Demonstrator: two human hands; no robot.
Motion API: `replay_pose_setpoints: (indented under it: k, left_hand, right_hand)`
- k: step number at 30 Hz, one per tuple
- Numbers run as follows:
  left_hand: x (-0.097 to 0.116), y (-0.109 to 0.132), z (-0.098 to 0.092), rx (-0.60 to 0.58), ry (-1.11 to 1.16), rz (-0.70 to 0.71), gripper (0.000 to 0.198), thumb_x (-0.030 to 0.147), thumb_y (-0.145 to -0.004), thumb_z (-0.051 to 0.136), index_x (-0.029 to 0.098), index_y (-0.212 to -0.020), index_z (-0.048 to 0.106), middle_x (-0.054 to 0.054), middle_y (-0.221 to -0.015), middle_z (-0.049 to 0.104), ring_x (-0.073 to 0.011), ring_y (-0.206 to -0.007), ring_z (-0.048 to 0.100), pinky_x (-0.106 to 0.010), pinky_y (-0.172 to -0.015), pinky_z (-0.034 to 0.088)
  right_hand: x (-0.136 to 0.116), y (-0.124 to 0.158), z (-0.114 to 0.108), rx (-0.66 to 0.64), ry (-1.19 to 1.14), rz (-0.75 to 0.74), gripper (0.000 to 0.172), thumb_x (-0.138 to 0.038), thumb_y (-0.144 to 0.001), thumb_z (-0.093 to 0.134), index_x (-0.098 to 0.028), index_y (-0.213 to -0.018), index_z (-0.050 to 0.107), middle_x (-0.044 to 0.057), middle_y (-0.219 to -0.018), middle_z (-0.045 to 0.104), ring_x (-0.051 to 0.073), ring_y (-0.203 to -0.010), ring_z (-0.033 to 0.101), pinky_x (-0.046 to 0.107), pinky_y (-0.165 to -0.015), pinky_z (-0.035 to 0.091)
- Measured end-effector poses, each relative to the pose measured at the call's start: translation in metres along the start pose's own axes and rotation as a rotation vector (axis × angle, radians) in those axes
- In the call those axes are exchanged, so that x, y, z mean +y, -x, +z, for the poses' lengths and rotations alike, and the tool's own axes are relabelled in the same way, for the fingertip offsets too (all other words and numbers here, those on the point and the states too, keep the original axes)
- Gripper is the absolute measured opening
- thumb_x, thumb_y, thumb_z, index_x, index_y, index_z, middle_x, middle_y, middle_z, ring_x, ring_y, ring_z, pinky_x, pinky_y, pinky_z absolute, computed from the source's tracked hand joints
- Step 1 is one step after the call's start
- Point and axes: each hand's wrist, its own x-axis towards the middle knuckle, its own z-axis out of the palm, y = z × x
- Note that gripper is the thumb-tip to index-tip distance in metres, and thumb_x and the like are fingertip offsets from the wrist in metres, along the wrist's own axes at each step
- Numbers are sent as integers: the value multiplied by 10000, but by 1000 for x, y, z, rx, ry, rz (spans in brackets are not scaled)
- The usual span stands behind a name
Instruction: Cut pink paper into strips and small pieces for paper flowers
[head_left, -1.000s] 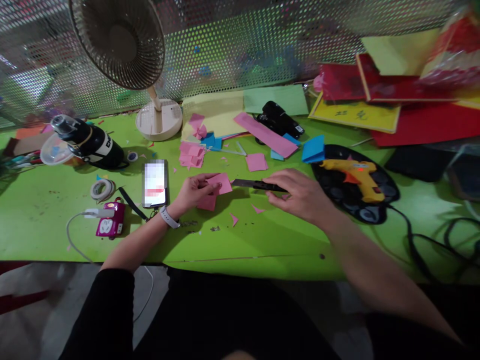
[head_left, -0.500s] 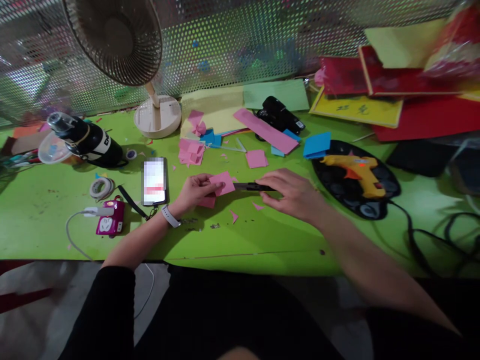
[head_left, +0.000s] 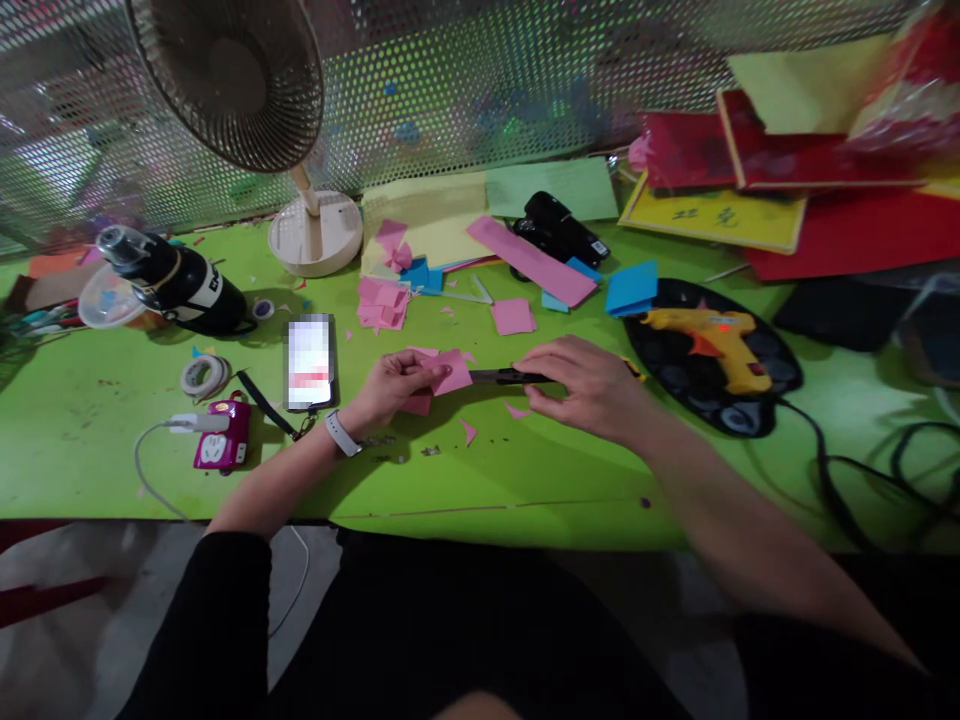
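My left hand pinches a small square of pink paper between thumb and fingers. Another pink piece shows just below those fingers. My right hand is closed around a slim black cutting tool, whose grey blade points left and meets the paper's right edge. Whether it is scissors or a knife I cannot tell, since the palm covers its grip. A bit of yellow shows beyond that hand. Pink offcuts lie on the green table beneath.
Folded pink squares and blue papers lie beyond my hands. A yellow glue gun rests on a black palette at right. Left are a phone, tape roll, purple socket block, bottle and fan.
The pink square has tilted slightly, and a second pink edge now shows behind it. More yellow shows beyond my right hand. Both hands stay almost in place.
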Motion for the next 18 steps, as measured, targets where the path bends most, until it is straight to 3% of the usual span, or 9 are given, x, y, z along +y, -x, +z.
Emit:
replay_pose_setpoints:
  k: [13, 18]
  left_hand:
    - [3, 1, 2, 40, -15, 28, 294, 386, -767, 875, 145, -828, 720, -10, -764, 726, -69, -622, 635, -208, -571, 498]
    - [3, 1, 3, 1, -26, 30, 326, 420, -751, 884, 143, -827, 729, -7, -743, 719, -69, -603, 622, -219, -578, 497]
  right_hand:
    - [-5, -1, -2, 1, 3, 36, 209, -243, -940, 576, -258, -1063, 745, 84, -1020, 744, 268, -937, 687, 453, -849, 581]
    - [-9, -3, 4, 16, -20, 13, 206, -246, -946, 580, -257, -1075, 740, 85, -1033, 743, 264, -945, 686, 450, -859, 580]
